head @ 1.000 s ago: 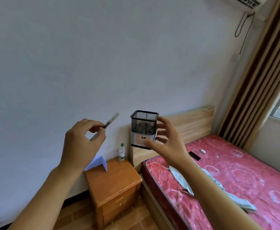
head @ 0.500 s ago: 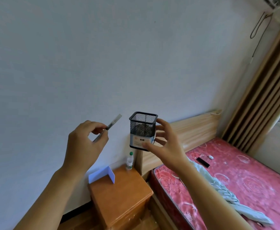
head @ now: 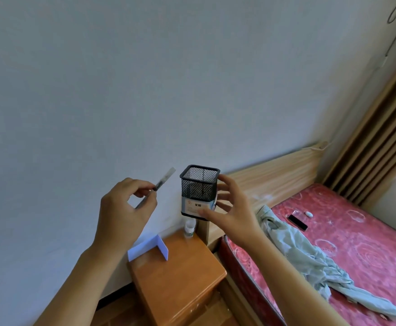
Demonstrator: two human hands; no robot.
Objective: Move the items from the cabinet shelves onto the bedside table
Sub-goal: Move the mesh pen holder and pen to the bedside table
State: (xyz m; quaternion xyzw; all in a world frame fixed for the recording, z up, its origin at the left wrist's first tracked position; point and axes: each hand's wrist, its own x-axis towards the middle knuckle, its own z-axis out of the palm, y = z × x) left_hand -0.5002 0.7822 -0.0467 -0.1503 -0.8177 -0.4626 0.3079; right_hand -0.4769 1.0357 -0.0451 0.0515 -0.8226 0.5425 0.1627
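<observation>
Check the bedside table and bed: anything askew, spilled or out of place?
Nothing spilled. On the bedside table the bottle stands upright beside a blue folded card. The only untidy thing is a crumpled pale green cloth lying across the bed.

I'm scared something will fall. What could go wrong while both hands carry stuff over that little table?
The pen is only pinched by the left hand, so it might slip. The mesh pen holder, held by the right hand, could knock over the small bottle on the bedside table when set down.
</observation>
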